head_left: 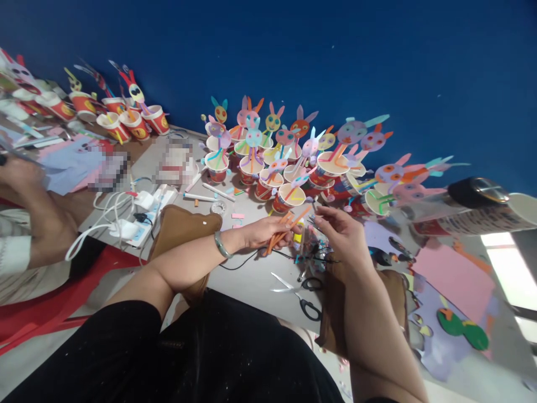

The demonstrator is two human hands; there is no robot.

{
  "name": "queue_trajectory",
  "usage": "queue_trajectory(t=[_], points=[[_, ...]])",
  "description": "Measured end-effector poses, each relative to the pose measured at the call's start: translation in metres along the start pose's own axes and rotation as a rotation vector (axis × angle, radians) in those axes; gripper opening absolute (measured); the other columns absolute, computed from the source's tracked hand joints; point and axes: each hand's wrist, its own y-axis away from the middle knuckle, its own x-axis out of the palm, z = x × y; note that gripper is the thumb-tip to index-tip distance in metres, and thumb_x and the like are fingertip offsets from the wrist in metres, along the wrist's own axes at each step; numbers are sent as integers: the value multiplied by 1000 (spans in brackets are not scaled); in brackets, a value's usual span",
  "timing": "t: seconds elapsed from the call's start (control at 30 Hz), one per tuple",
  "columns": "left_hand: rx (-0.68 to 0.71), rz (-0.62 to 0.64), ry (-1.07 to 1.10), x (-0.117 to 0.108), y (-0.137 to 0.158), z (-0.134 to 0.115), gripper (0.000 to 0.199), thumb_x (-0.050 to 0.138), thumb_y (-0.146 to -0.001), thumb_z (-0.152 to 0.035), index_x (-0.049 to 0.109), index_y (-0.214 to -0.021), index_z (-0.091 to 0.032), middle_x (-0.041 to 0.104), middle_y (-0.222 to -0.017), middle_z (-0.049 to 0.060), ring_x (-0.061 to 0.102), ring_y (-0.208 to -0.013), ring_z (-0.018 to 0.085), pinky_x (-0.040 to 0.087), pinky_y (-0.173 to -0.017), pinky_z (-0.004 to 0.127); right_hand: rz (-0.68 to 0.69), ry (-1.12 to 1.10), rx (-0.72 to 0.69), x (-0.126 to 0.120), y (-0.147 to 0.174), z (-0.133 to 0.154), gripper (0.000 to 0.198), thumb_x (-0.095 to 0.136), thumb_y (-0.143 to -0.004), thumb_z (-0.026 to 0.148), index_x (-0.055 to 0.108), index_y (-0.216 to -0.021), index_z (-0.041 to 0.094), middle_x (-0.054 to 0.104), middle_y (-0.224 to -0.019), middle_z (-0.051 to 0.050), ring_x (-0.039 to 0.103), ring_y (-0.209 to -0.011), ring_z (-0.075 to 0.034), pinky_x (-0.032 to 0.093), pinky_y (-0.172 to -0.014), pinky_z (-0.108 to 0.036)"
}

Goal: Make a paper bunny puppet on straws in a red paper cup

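Note:
My left hand [272,232], with a bangle on its wrist, is closed around several orange paper strips [274,240] above the table. Just to the right is my right hand [342,229], its fingers bent and the thumb near the fingertips; whatever they pinch, if anything, is too small to make out. Paper cups [291,196] stand close behind both hands, with colourful rabbit-headed paper figures [254,131] in them. Below the hands lies a pair of scissors [300,294] with black handles, blades spread.
A power strip [153,215] with white plugs and cables is at left, beside a brown cushion-like pad [182,229]. Another person's hand [20,173] works at far left. Pink paper [453,274] and scraps lie at right, near a tall flask [440,204]. A blue wall [268,50] rises behind.

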Motion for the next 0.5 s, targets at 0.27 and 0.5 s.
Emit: queue_trajectory(t=[0.27, 0.5], points=[[-72, 34, -19, -4, -2, 4, 38, 74, -87, -44, 69, -103, -11, 67, -73, 3, 62, -56, 10, 50, -55, 24, 113, -336, 83, 32, 1, -1, 29, 80, -79, 50, 74, -80, 21, 64, -65, 2, 55, -59, -12, 47, -58, -25], [-100, -67, 71, -3, -5, 1, 16, 62, -97, -25, 69, -98, -11, 74, -81, 8, 73, -72, 16, 59, -74, 30, 134, -584, 225, 31, -6, -10, 38, 89, -67, 52, 66, -70, 22, 67, -71, 0, 50, -53, -9, 40, -46, -23]])
